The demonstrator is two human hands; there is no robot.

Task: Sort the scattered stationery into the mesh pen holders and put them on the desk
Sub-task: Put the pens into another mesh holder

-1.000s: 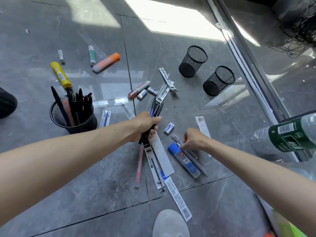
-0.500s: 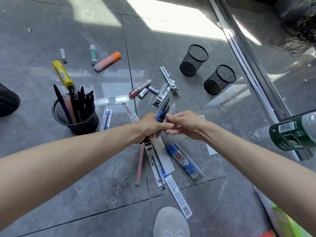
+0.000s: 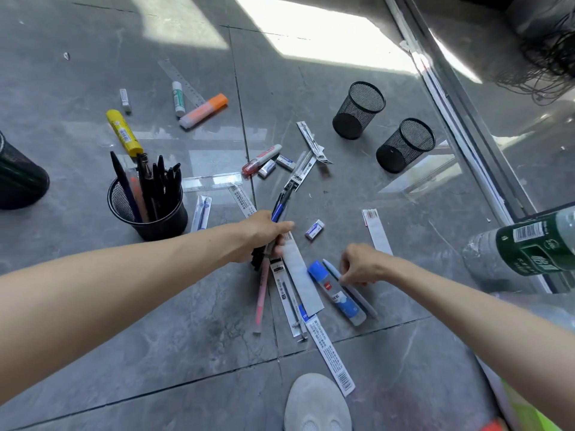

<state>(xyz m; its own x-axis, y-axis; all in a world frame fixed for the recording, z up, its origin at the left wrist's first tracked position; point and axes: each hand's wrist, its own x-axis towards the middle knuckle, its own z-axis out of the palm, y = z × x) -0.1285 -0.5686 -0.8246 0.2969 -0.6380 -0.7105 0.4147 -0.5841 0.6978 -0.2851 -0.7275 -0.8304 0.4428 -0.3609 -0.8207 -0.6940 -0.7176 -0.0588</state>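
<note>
A pale shoe (image 3: 317,402), nearer than the filled pen holder (image 3: 147,213) and to its right, is being cut off by the bottom edge. Farther on, also right of that holder, the right hand (image 3: 362,264) is curling its grip onto a pale grey pen (image 3: 357,293) lying on the floor; its fingertips are hiding the contact. Closer to the holder, the left hand (image 3: 264,234) is keeping its grip closed round a bundle of pens (image 3: 281,202), the long axis pointing away and slightly right. The number of pens is hard to make out. Beyond and to the right of the filled holder, two empty mesh holders (image 3: 359,110) (image 3: 404,144) are standing upright.
</note>
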